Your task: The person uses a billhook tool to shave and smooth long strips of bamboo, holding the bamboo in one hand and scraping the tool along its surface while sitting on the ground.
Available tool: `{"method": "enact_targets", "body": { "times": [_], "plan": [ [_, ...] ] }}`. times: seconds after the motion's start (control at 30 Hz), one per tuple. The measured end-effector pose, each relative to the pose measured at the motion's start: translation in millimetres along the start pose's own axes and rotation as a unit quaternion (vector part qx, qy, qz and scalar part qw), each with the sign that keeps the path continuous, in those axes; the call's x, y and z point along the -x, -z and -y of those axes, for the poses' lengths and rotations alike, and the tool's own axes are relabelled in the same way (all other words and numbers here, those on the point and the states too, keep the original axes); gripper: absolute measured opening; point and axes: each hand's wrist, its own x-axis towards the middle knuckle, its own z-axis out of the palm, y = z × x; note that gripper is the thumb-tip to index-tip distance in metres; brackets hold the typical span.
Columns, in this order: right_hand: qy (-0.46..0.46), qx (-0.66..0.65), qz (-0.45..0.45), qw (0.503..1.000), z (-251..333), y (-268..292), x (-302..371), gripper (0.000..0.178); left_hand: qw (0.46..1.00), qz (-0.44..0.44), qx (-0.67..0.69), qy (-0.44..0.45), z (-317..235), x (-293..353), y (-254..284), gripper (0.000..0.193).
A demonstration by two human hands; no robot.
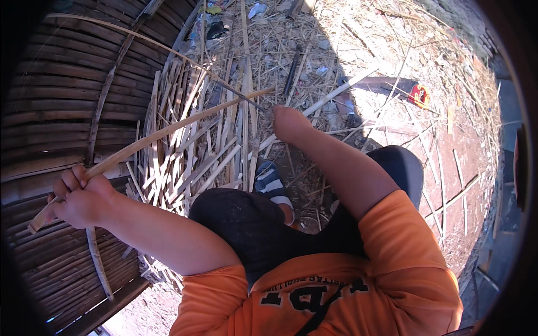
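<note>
Toward the left wall, my left hand [84,199] is closed around one end of a flat bamboo strip [179,124]. That strip slants up and to the right, in front of my knees. My right hand [291,125] is a closed fist near the strip's far end. A thin dark length [242,97] runs from this fist up to the left, crossing the bamboo strip. It lines up with a long, thin, pale strip [129,32] that bows toward the upper left. Whether the dark part is a blade or more strip, I cannot tell.
Split bamboo pieces [174,129] lie heaped beside the woven bamboo wall [56,101]. A hand saw with a red and yellow handle [419,96] lies to the right. A long dark tool [292,70] and a pale pole [342,88] rest among shavings. My sandalled foot [273,185] is below.
</note>
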Motion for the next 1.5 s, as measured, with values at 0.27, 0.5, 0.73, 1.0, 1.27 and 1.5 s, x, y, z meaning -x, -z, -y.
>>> {"method": "enact_targets", "body": {
  "times": [0.27, 0.5, 0.73, 1.0, 1.27, 1.5],
  "plan": [
    [0.125, -0.067, -0.027, 0.99, 65.5, 31.3, 44.0, 0.03, 0.999, -0.004, 0.031, 0.007, -1.5, 4.1, -5.2, 0.042],
    [-0.063, -0.02, -0.006, 0.998, -25.6, -11.3, 1.7, 0.032, 0.999, -0.023, -0.004, 0.041, -0.6, -2.9, -2.7, 0.042],
    [-0.017, -0.034, -0.008, 0.999, 2.2, -4.9, 1.1, 0.027, 1.0, -0.004, 0.029, 0.001, -2.2, 4.2, -7.5, 0.042],
    [0.11, -0.043, -0.016, 0.993, 62.2, 26.1, 36.5, 0.032, 1.0, -0.011, 0.013, 0.0, 4.1, -5.0, 5.3, 0.045],
    [-0.06, -0.021, -0.018, 0.998, -39.8, -15.1, -6.7, 0.03, 0.996, 0.05, 0.063, 0.028, 1.9, -10.4, 9.5, 0.043],
    [0.07, -0.089, -0.049, 0.992, 29.7, -1.7, 16.5, 0.032, 0.999, 0.022, 0.042, 0.009, 4.0, -6.4, 8.7, 0.044]
  ]
}}
